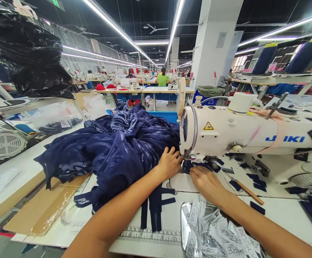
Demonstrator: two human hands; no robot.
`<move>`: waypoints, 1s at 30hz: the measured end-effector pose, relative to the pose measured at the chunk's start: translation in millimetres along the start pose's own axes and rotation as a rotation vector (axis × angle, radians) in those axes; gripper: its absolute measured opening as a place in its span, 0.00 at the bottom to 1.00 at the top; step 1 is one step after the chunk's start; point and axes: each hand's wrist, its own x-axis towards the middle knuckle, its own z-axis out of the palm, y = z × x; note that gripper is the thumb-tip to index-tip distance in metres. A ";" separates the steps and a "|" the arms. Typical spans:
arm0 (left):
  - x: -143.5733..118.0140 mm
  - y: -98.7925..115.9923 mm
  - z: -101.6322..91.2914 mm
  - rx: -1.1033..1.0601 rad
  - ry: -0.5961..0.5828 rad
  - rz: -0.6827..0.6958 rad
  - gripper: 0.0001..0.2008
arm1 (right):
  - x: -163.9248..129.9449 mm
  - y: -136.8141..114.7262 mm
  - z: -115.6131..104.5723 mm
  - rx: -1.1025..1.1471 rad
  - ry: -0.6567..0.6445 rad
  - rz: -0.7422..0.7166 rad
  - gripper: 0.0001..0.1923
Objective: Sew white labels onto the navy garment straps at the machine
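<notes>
A big heap of navy blue fabric [113, 147] lies on the white sewing table [32, 161], left of a white Juki sewing machine [242, 132]. My left hand [170, 163] rests on the fabric's right edge, fingertips close to the needle area. My right hand [205, 182] lies flat on the table just in front of the needle, pressing on dark fabric there. Narrow navy strips [156, 208] hang towards me between my forearms. Whether either hand pinches the cloth is hard to tell.
A metal tray [184, 215] with several white woven labels [220, 233] sits at the front right. A wooden-handled tool [248, 191] and navy scraps [255, 177] lie under the machine arm. Cardboard [40, 211] lies at the left. Black plastic bag [29, 53] hangs upper left. A person in green [162, 78] works far off.
</notes>
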 end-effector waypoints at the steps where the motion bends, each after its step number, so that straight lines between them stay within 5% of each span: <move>1: 0.2 -0.1 -0.4 0.000 0.000 -0.003 0.10 | 0.4 -0.6 1.2 0.002 0.002 0.007 0.13; 10: -4.5 7.4 -7.6 0.043 0.005 -0.034 0.10 | -6.8 32.1 6.3 0.065 0.016 -0.016 0.13; 15: -21.1 0.0 -46.9 0.105 -0.117 -0.012 0.07 | -12.0 51.7 6.3 0.156 0.052 -0.054 0.14; 21: -69.9 -36.1 -91.5 0.233 -0.050 -0.200 0.09 | -14.3 47.8 7.5 0.164 0.058 0.007 0.14; 27: -76.0 -31.2 -90.0 0.248 -0.083 -0.132 0.17 | -10.0 42.8 5.8 0.057 0.019 -0.028 0.12; 30: -74.8 -28.0 -86.9 0.251 -0.140 -0.039 0.06 | -8.4 27.2 -9.7 -0.018 -0.040 -0.024 0.11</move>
